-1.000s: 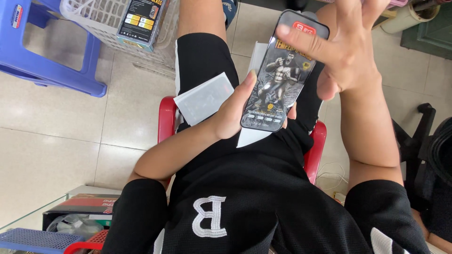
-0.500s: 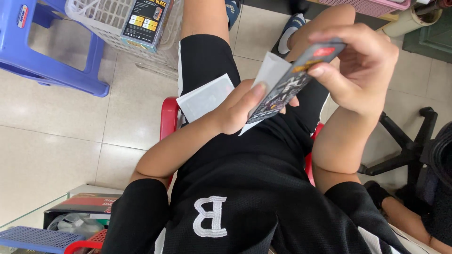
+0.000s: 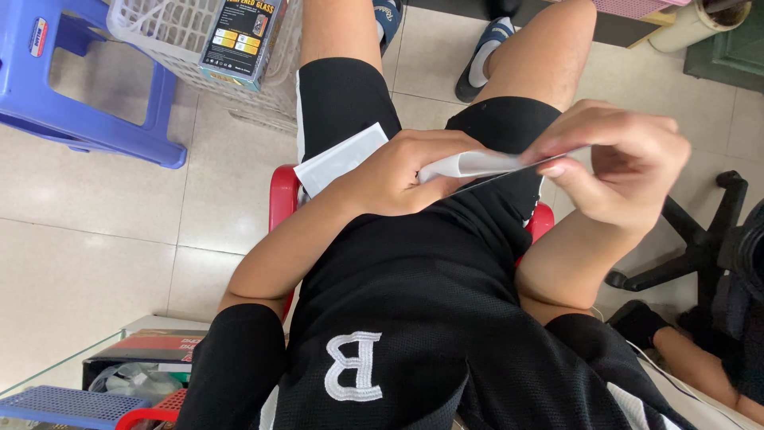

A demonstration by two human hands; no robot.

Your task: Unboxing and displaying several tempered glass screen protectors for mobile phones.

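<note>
Figure: seated view from above, both hands meeting over the lap. Your left hand (image 3: 398, 171) is closed on one end of a thin, flat white paper sleeve (image 3: 469, 163), thumb on top and fingers curled beneath. Your right hand (image 3: 617, 159) pinches the other end, fingertips pressed together on a thin, rigid dark sheet (image 3: 497, 177), seen edge-on, that slants out of the sleeve. Both items hang in the air above the black shorts (image 3: 334, 103), just forward of the front edge of the red plastic chair seat (image 3: 282, 195). A second white paper packet (image 3: 338, 158) lies on the left thigh, partly under the left wrist.

Judged by its look, the sheet is light, stiff, slick-faced and likely brittle; hold it by its edges, not its faces, and avoid bending. The sleeve is soft and creases easily.
</note>
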